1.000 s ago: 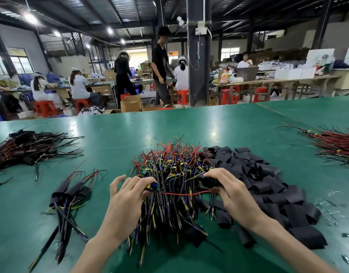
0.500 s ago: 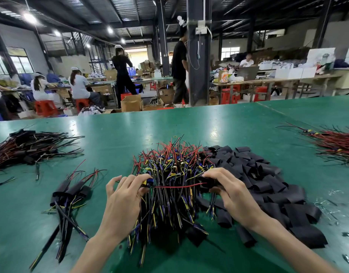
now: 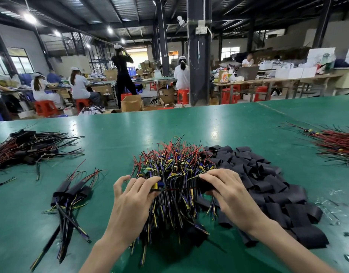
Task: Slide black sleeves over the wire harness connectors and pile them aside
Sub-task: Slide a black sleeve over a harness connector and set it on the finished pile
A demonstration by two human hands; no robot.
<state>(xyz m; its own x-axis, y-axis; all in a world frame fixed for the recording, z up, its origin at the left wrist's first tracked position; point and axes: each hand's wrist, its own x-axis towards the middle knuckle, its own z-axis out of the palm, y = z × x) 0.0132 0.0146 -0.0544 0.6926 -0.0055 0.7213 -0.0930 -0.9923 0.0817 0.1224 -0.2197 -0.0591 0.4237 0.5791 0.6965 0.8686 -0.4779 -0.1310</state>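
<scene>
Left hand [image 3: 134,196] pinches a yellow-blue connector [image 3: 157,186] between thumb and fingers, palm down; right hand [image 3: 228,192] is curled over a black sleeve [image 3: 206,186], knuckles up; a thin red wire [image 3: 181,187] runs taut between them, likely so the sleeve can slide along it to the connector; both work over the unsleeved harness pile [image 3: 175,170]; loose sleeves [image 3: 268,186] lie just right, within reach; sleeved ones [image 3: 71,194] are stacked left on the green table [image 3: 228,125].

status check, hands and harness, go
Left hand pinching connector. Right hand gripping black sleeve. Sleeve not yet over connector. Harness pile underneath, nothing blocking.
</scene>
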